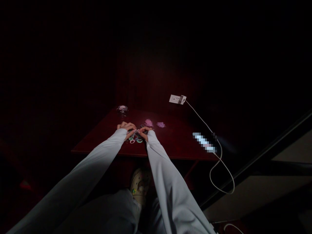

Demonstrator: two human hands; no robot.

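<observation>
Over the dark red table my left hand (127, 126) and my right hand (144, 131) come close together, fingertips nearly meeting. Both are closed in a pinch at something small and pale, too tiny to name. Just below them lie several ring-shaped bands, among them a pink ring (132, 141) and a green ring (139, 141). Other small pieces under my fingers are partly hidden. Beyond my right hand sit a pile of thin pink strands or bands (149, 122) and a purple pile (161, 124) of the same sort.
A clear jar (122, 110) with pinkish content stands at the table's back left. On the right lies a blurred, lit device (204, 142), with a white cable (201, 119) running to a wall socket (175, 99). The red tabletop (97, 139) ends near my knees.
</observation>
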